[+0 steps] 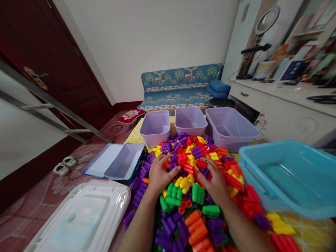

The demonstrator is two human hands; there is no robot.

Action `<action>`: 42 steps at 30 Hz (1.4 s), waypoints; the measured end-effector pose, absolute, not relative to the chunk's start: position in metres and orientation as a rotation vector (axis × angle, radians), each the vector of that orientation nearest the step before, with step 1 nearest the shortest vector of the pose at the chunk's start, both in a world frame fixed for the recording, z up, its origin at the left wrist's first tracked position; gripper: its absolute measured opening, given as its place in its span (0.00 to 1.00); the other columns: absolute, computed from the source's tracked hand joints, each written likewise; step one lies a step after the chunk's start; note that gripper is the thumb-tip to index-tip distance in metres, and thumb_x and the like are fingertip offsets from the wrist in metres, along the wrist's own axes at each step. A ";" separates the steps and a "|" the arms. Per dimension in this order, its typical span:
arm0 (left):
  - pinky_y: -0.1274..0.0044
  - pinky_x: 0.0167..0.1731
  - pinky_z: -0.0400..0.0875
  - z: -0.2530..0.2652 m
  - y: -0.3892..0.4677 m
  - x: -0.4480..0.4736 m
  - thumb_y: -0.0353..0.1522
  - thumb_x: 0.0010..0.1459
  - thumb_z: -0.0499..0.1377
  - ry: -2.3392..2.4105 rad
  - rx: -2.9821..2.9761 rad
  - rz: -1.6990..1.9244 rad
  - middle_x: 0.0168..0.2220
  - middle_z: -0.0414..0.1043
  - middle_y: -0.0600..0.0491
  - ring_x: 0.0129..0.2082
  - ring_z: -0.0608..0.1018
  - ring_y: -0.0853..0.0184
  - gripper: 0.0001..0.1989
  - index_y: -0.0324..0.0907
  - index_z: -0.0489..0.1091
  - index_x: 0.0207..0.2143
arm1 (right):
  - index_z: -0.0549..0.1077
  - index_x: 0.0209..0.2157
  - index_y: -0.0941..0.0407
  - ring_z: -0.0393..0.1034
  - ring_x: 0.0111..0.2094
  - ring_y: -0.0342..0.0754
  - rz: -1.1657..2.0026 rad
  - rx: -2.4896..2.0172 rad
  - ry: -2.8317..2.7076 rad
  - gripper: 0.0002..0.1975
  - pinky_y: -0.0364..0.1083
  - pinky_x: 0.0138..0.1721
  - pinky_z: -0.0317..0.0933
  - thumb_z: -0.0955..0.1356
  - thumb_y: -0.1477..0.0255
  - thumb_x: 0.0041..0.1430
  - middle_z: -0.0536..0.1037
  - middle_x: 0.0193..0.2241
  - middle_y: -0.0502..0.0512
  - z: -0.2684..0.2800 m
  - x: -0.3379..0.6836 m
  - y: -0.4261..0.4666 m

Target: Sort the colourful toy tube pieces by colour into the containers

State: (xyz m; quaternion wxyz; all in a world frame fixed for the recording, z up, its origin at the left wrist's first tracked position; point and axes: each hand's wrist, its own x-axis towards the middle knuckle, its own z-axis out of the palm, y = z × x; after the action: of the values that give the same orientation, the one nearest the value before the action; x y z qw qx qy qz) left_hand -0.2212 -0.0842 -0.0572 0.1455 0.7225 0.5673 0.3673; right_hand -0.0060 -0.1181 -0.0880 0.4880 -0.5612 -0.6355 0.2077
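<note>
A big heap of plastic toy building pieces (198, 153), shaped like short joined tubes in purple, red, yellow, green and orange, spreads across the table. My left hand (160, 174) rests on the heap's left part, thumb and fingers apart. On the right side lies my right hand (215, 179), its fingers also apart among the pieces. Between the two hands are red pieces (189, 168) and yellow pieces (185, 182). Nearer to me sit green pieces (198, 193) and orange pieces (197, 229). Some fingertips are partly hidden by the pieces; neither hand shows a held piece.
Three lilac bins, left (154, 134), middle (190, 131) and right (231, 138), line the table's far side. A blue tub (262, 196) stands at right. At left are a shallow tray (125, 173) and a white lid (118, 199). A sofa (178, 94) is behind.
</note>
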 end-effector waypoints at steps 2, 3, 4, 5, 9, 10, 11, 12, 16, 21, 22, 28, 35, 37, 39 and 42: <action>0.66 0.51 0.68 -0.059 -0.084 -0.222 0.46 0.51 0.65 1.615 2.075 1.080 0.46 0.74 0.50 0.48 0.75 0.58 0.24 0.47 0.73 0.49 | 0.69 0.50 0.53 0.63 0.57 0.55 0.499 -1.364 -1.549 0.20 0.55 0.59 0.56 0.67 0.58 0.59 0.70 0.53 0.59 -0.089 -0.006 -0.118; 0.66 0.50 0.68 -0.059 -0.084 -0.222 0.46 0.51 0.65 1.612 2.068 1.093 0.46 0.73 0.50 0.48 0.75 0.58 0.24 0.47 0.73 0.49 | 0.69 0.49 0.53 0.63 0.57 0.55 0.494 -1.362 -1.551 0.20 0.55 0.59 0.56 0.67 0.58 0.59 0.70 0.53 0.59 -0.090 -0.006 -0.117; 0.66 0.50 0.69 -0.059 -0.084 -0.222 0.46 0.51 0.65 1.609 2.058 1.103 0.46 0.74 0.50 0.48 0.75 0.59 0.24 0.47 0.73 0.48 | 0.69 0.49 0.53 0.63 0.57 0.56 0.486 -1.359 -1.550 0.20 0.55 0.59 0.56 0.67 0.58 0.59 0.70 0.53 0.59 -0.091 -0.006 -0.117; 0.66 0.50 0.69 -0.060 -0.084 -0.222 0.46 0.50 0.65 1.609 2.045 1.111 0.46 0.74 0.50 0.48 0.75 0.59 0.24 0.47 0.74 0.48 | 0.69 0.49 0.53 0.63 0.57 0.56 0.483 -1.355 -1.550 0.20 0.55 0.59 0.56 0.67 0.58 0.59 0.70 0.53 0.59 -0.092 -0.006 -0.116; 0.67 0.50 0.69 -0.060 -0.082 -0.221 0.43 0.50 0.66 1.605 2.004 1.137 0.45 0.74 0.51 0.47 0.75 0.59 0.22 0.46 0.75 0.46 | 0.69 0.50 0.53 0.63 0.57 0.55 0.490 -1.350 -1.542 0.20 0.55 0.59 0.56 0.67 0.58 0.60 0.70 0.53 0.59 -0.093 -0.006 -0.116; 0.67 0.50 0.69 -0.060 -0.082 -0.221 0.43 0.50 0.66 1.605 1.999 1.146 0.44 0.75 0.51 0.47 0.76 0.59 0.21 0.46 0.75 0.46 | 0.69 0.50 0.53 0.63 0.57 0.55 0.494 -1.348 -1.541 0.20 0.55 0.59 0.56 0.67 0.59 0.60 0.70 0.53 0.59 -0.093 -0.006 -0.116; 0.66 0.50 0.69 -0.061 -0.082 -0.221 0.43 0.49 0.67 1.606 1.995 1.153 0.44 0.75 0.51 0.46 0.76 0.59 0.21 0.46 0.76 0.46 | 0.69 0.50 0.53 0.63 0.57 0.55 0.496 -1.346 -1.540 0.20 0.55 0.60 0.55 0.67 0.59 0.60 0.70 0.53 0.58 -0.093 -0.006 -0.116; 0.66 0.49 0.69 -0.061 -0.082 -0.221 0.42 0.49 0.67 1.608 1.991 1.159 0.44 0.75 0.51 0.46 0.76 0.59 0.21 0.46 0.76 0.46 | 0.69 0.50 0.53 0.63 0.57 0.55 0.498 -1.343 -1.538 0.20 0.55 0.60 0.55 0.67 0.59 0.60 0.70 0.53 0.58 -0.093 -0.006 -0.116; 0.66 0.50 0.69 -0.061 -0.083 -0.221 0.40 0.49 0.67 1.626 1.966 1.181 0.45 0.74 0.49 0.47 0.76 0.58 0.20 0.45 0.76 0.45 | 0.69 0.51 0.53 0.64 0.57 0.56 0.512 -1.354 -1.508 0.21 0.56 0.59 0.56 0.68 0.58 0.58 0.71 0.53 0.58 -0.093 -0.005 -0.117; 0.69 0.52 0.68 -0.058 -0.086 -0.223 0.38 0.55 0.63 1.396 2.031 1.242 0.48 0.74 0.49 0.49 0.76 0.61 0.19 0.45 0.74 0.49 | 0.58 0.62 0.52 0.55 0.63 0.55 0.588 -1.358 -1.457 0.34 0.57 0.63 0.50 0.69 0.57 0.57 0.62 0.62 0.59 -0.089 -0.006 -0.121; 0.69 0.53 0.67 -0.057 -0.087 -0.223 0.38 0.56 0.62 1.321 2.058 1.239 0.50 0.73 0.49 0.50 0.75 0.61 0.20 0.46 0.72 0.52 | 0.56 0.63 0.51 0.54 0.64 0.55 0.618 -1.344 -1.455 0.35 0.57 0.64 0.49 0.68 0.57 0.57 0.60 0.63 0.58 -0.087 -0.006 -0.121; 0.66 0.61 0.58 -0.055 -0.089 -0.222 0.43 0.56 0.63 1.132 2.170 1.041 0.62 0.63 0.49 0.62 0.65 0.57 0.34 0.49 0.59 0.63 | 0.50 0.65 0.49 0.45 0.68 0.53 0.768 -1.213 -1.506 0.40 0.56 0.66 0.43 0.70 0.59 0.56 0.53 0.67 0.55 -0.078 -0.007 -0.121; 0.66 0.59 0.62 -0.055 -0.090 -0.216 0.42 0.51 0.67 1.149 2.074 1.071 0.57 0.69 0.48 0.58 0.70 0.56 0.31 0.46 0.66 0.57 | 0.57 0.62 0.48 0.54 0.64 0.54 0.813 -1.160 -1.462 0.37 0.55 0.65 0.49 0.72 0.64 0.53 0.60 0.64 0.55 -0.071 -0.011 -0.120; 0.66 0.59 0.62 -0.056 -0.089 -0.214 0.41 0.51 0.67 1.166 1.977 1.160 0.56 0.70 0.49 0.57 0.71 0.57 0.30 0.46 0.67 0.55 | 0.61 0.59 0.48 0.58 0.62 0.54 0.809 -1.173 -1.430 0.32 0.54 0.63 0.52 0.72 0.63 0.54 0.65 0.61 0.54 -0.067 -0.010 -0.122; 0.66 0.59 0.62 -0.056 -0.086 -0.213 0.40 0.50 0.68 1.155 1.856 1.266 0.56 0.71 0.49 0.56 0.71 0.57 0.31 0.46 0.67 0.56 | 0.64 0.57 0.47 0.61 0.60 0.53 0.786 -1.190 -1.422 0.28 0.53 0.62 0.54 0.71 0.61 0.55 0.68 0.59 0.53 -0.060 -0.007 -0.122; 0.65 0.60 0.61 -0.048 -0.084 -0.214 0.41 0.55 0.64 1.063 1.783 1.305 0.58 0.68 0.48 0.59 0.69 0.57 0.30 0.46 0.64 0.59 | 0.64 0.58 0.46 0.58 0.62 0.52 0.730 -1.186 -1.524 0.27 0.54 0.64 0.51 0.69 0.58 0.58 0.66 0.61 0.52 -0.045 -0.002 -0.121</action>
State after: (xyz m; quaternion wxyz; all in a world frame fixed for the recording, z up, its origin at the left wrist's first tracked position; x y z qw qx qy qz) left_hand -0.2143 -0.0841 -0.0482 0.3378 0.6844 0.4081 0.5009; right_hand -0.0023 -0.1205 -0.0454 0.5127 -0.4933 -0.6338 0.3036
